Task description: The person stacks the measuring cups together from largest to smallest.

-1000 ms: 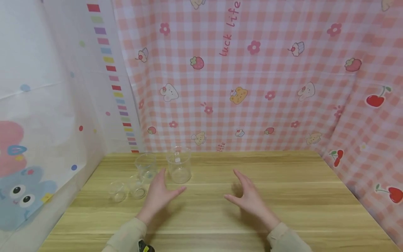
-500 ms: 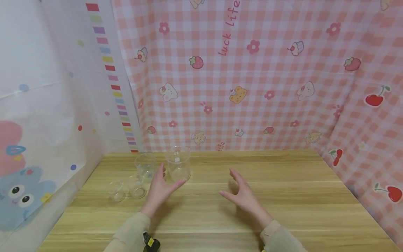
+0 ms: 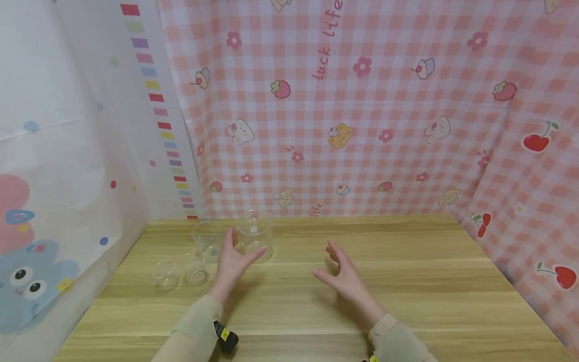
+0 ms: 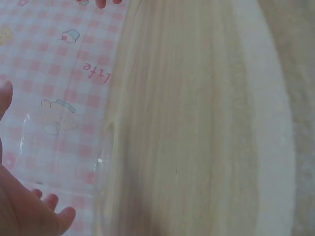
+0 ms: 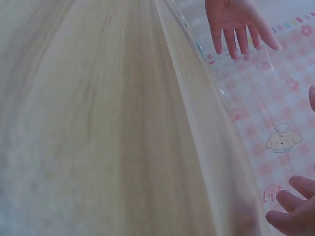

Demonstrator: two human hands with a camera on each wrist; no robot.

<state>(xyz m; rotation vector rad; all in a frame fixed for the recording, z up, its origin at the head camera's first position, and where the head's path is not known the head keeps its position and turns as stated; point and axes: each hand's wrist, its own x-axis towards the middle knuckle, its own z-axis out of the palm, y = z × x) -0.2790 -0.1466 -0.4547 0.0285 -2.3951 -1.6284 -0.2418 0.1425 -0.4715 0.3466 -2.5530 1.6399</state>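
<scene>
My left hand (image 3: 234, 264) is beside the tallest clear beaker (image 3: 256, 235), its fingers straight and thumb spread. In the head view the thumb overlaps the beaker's lower front; whether it touches I cannot tell. That beaker stands upright near the back of the table, with small white marks on its wall. My right hand (image 3: 347, 281) hovers farther right over the wood, fingers and thumb apart, holding nothing. Both hands appear in the right wrist view, the left hand (image 5: 238, 22) at the top and the right hand (image 5: 295, 209) at lower right.
Left of my left hand stand more clear vessels: a wide one (image 3: 207, 232) at the back, a smaller one (image 3: 196, 271) and a low one (image 3: 166, 276). A pink checked curtain (image 3: 307, 125) closes off the wooden table's (image 3: 429, 281) back edge.
My left hand has moved forward and slightly right, closer to the tallest beaker. My right hand has drifted a little left. The vessels stay in place.
</scene>
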